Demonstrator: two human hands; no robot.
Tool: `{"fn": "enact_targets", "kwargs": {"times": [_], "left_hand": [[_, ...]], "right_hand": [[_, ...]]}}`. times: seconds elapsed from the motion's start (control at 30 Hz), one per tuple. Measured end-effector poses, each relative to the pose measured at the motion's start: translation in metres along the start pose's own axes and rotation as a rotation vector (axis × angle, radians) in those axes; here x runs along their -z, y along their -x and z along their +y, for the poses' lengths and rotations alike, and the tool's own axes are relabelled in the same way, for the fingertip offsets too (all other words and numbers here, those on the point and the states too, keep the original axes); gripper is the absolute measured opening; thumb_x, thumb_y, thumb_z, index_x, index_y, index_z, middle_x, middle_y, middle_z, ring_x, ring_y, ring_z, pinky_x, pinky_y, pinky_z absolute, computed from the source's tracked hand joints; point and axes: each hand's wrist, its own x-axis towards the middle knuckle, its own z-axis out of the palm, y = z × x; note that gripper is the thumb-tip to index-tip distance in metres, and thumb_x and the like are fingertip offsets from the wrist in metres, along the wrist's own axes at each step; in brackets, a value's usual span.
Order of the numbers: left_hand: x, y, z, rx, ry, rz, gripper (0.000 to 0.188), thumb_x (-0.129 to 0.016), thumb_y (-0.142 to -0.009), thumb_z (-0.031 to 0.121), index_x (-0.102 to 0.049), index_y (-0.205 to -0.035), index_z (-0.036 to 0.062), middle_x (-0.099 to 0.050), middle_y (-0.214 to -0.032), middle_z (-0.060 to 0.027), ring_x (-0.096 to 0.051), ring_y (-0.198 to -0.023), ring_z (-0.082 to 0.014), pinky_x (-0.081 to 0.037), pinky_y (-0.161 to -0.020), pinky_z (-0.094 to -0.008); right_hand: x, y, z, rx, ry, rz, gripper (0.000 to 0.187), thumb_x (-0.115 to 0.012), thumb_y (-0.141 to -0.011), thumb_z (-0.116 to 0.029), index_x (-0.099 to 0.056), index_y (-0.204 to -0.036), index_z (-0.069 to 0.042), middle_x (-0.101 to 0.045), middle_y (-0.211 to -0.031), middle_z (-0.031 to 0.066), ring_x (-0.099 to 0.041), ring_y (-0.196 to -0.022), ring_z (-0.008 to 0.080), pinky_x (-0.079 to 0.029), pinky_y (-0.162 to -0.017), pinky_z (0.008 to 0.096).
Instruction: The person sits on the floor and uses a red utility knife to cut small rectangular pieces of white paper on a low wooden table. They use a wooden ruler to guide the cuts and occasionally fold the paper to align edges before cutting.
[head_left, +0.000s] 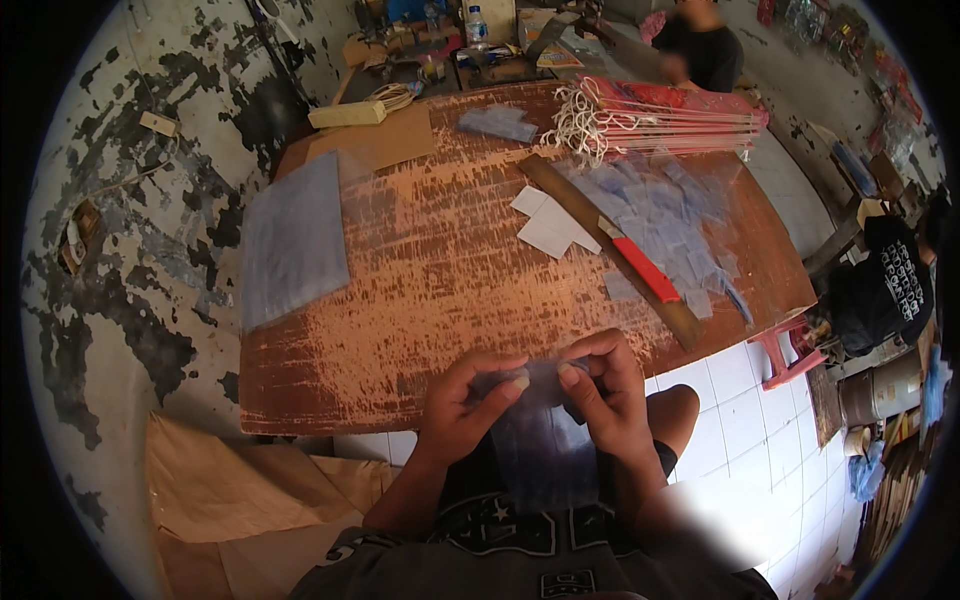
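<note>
A clear bluish plastic sheet (545, 450) hangs over my lap, held by its upper edge at the table's near edge. My left hand (475, 395) pinches its upper left corner between thumb and fingers. At the upper right corner, my right hand (608, 390) grips it the same way. Ahead on the worn brown table (400, 290) lies a red-handled cutter knife (645, 268), resting on a long flat wooden strip (560, 190). White paper pieces (550, 225) lie left of the strip. Many small clear plastic pieces (665, 225) are spread in a loose heap to its right.
A stack of larger plastic sheets (295, 240) lies at the table's left. At the back are a cardboard piece (390, 145), a yellowish block (347, 114) and a red bundle with white cords (665, 115). Other people sit at the far side (705, 45) and at right (890, 285).
</note>
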Motion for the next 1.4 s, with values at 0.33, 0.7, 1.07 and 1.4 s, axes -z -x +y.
{"fn": "enact_targets", "kwargs": {"times": [0.33,0.7,1.07,1.4], "left_hand": [[-0.012,0.0,0.012,0.164,0.134,0.046,0.039,-0.077,-0.104,0.002,-0.068,-0.142,0.0005,-0.078,-0.125,-0.0127,-0.075,-0.096,-0.0104,-0.057,-0.083,-0.0243],[-0.018,0.023,-0.009,0.46,0.198,0.013,0.033,-0.083,-0.101,0.009,-0.073,-0.129,-0.0047,-0.079,-0.115,-0.0069,-0.072,-0.108,-0.0123,-0.058,-0.095,-0.0291],[0.084,-0.034,0.015,0.645,-0.244,-0.208,0.034,-0.085,-0.099,0.015,-0.076,-0.127,-0.0031,-0.08,-0.109,-0.0056,-0.072,-0.101,-0.0116,-0.058,-0.094,-0.0304],[0.125,-0.075,-0.007,0.725,-0.341,-0.409,0.033,-0.086,-0.098,0.019,-0.078,-0.122,-0.0033,-0.078,-0.107,-0.0021,-0.068,-0.099,-0.0109,-0.054,-0.094,-0.0306]], "right_hand": [[0.001,-0.007,-0.012,0.012,0.02,0.137,0.019,-0.064,-0.113,-0.005,-0.056,-0.13,-0.002,-0.064,-0.096,-0.0017,-0.053,-0.079,0.0002,-0.039,-0.069,0.0188],[0.023,-0.025,0.008,0.34,0.028,0.713,0.018,-0.063,-0.115,-0.009,-0.056,-0.131,-0.005,-0.063,-0.09,-0.0035,-0.045,-0.075,0.0008,-0.032,-0.067,0.02],[0.056,-0.011,0.014,-0.282,0.134,0.245,0.03,-0.069,-0.108,-0.006,-0.059,-0.136,-0.004,-0.072,-0.094,0.0016,-0.065,-0.083,0.0082,-0.051,-0.07,0.026],[0.05,-0.014,0.034,-0.053,0.722,0.281,0.021,-0.069,-0.104,-0.003,-0.074,-0.124,-0.001,-0.075,-0.105,0.0185,-0.077,-0.092,0.0285,-0.06,-0.084,0.0402]]}}
